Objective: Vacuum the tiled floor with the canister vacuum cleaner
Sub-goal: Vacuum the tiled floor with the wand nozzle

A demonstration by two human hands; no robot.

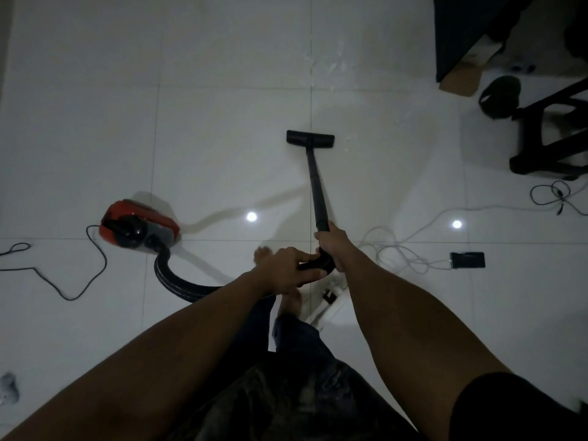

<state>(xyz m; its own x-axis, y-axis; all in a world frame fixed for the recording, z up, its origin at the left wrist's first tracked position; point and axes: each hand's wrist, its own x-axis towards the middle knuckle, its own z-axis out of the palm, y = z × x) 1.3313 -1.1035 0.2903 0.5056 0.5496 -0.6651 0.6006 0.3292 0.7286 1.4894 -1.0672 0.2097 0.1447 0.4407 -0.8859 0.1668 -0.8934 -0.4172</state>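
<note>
Gripping the black vacuum wand (316, 186) with both hands over the glossy white tiled floor (206, 122).

From the head camera, the right hand (331, 246) has its fingers wrapped around the wand's upper end, while the left hand (288, 265) has its fingers curled over the black ribbed hose (178, 278) just behind. The flat black floor nozzle (310, 140) rests on a grout line mid-floor; the red canister vacuum cleaner (138, 224) sits toward the floor's left edge, and a black phone (467, 260) lies toward the right edge.
</note>
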